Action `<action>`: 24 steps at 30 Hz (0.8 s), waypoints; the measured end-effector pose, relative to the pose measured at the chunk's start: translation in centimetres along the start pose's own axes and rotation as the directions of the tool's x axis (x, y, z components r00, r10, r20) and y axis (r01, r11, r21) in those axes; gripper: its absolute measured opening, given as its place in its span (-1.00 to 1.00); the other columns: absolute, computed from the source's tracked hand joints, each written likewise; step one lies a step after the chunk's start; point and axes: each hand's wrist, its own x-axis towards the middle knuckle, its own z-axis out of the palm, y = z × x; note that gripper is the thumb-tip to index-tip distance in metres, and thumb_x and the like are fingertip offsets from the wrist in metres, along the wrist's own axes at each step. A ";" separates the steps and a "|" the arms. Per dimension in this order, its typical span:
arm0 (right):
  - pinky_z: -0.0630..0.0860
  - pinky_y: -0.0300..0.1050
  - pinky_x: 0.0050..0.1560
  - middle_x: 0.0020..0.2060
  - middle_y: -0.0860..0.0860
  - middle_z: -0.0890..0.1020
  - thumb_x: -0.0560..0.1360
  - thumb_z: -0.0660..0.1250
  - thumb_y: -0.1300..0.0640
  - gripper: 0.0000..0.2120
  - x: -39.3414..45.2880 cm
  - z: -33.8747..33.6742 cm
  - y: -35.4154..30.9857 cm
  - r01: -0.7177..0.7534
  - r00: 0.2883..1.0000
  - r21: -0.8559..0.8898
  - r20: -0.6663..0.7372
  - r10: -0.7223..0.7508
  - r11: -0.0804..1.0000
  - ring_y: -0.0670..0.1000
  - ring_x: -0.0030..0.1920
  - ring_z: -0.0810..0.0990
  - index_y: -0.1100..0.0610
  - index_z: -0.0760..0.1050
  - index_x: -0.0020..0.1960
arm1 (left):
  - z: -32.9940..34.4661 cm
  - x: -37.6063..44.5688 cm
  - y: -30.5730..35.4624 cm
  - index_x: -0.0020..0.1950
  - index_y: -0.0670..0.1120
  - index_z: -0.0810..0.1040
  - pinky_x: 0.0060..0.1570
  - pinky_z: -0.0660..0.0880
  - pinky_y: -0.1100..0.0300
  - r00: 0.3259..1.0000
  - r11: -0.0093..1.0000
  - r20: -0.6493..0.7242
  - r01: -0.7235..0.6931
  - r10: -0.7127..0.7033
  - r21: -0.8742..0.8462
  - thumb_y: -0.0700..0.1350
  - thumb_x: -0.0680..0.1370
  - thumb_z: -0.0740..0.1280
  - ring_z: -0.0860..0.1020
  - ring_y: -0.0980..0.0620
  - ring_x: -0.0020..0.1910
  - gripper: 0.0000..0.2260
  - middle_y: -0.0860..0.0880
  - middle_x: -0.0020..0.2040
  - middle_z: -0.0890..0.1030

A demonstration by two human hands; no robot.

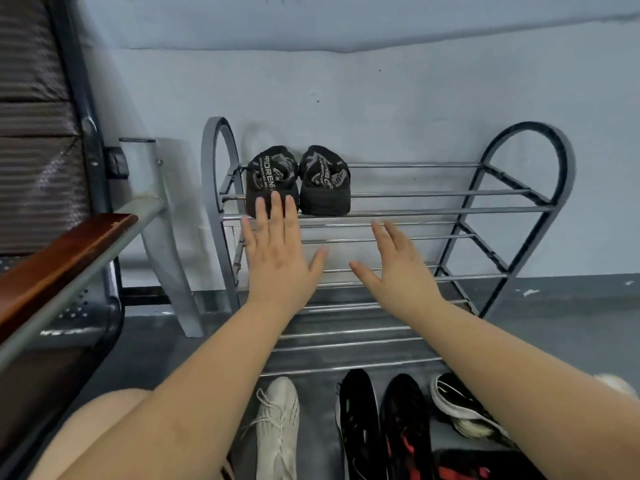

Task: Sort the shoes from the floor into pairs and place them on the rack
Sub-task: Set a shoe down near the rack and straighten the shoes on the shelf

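Grey rack (528, 157) against the wall (381, 91); black pair (298, 181) side by side at left of top shelf. Left hand (277, 251) flat, fingertips over the left black shoe's heel. Right hand (401, 268) spread, holding nothing, before the shelf. On the floor (571, 323): white sneaker (278, 427), two black shoes (381, 427), black-and-white sneaker (460, 403). Bench (52, 265) at left.

Black pair of shoes (298, 183) with pale grey lettering and woven pattern, set on a grey-framed rack (519, 216) with shiny silver rails. Down on the dark grey floor (571, 327): a cream-white knit sneaker (278, 424), two black shoes (384, 427) flecked with red and green (pattern hard to read), and a black-and-white sneaker (460, 407). Behind, a pale blue-grey wall (381, 88); at left, a reddish-brown wooden armrest (69, 254).
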 end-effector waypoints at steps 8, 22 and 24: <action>0.05 -0.02 0.50 0.56 0.05 -0.13 0.57 0.08 -0.22 -0.25 -9.0 1.7 8.8 -0.093 0.959 -0.242 0.240 0.152 0.966 0.08 0.55 -0.12 0.06 -0.21 0.57 | 3.9 -6.0 4.8 0.52 -0.13 -0.32 0.46 -0.35 0.05 0.792 0.915 0.525 -0.399 0.311 0.060 0.22 0.60 0.01 -0.31 -0.09 0.52 -0.27 -0.12 0.53 -0.33; 0.16 0.03 0.48 0.56 0.07 -0.08 0.55 0.10 -0.26 -0.23 -18.3 3.2 22.7 -0.318 0.832 -0.362 0.338 0.441 0.877 0.10 0.55 -0.06 0.07 -0.14 0.57 | 11.9 -11.6 13.4 0.55 -0.12 -0.23 0.48 -0.27 0.05 0.480 0.809 0.785 -0.586 0.392 -0.046 0.22 0.60 0.03 -0.22 -0.07 0.54 -0.29 -0.12 0.56 -0.23; 0.15 0.04 0.49 0.56 0.07 -0.06 0.54 0.11 -0.25 -0.23 -18.6 2.5 24.4 -0.340 0.819 -0.380 0.330 0.470 0.860 0.11 0.55 -0.06 0.08 -0.12 0.57 | 13.0 -11.6 15.0 0.55 -0.12 -0.22 0.48 -0.27 0.05 0.451 0.792 0.794 -0.607 0.408 -0.062 0.22 0.59 0.03 -0.22 -0.07 0.54 -0.29 -0.13 0.56 -0.22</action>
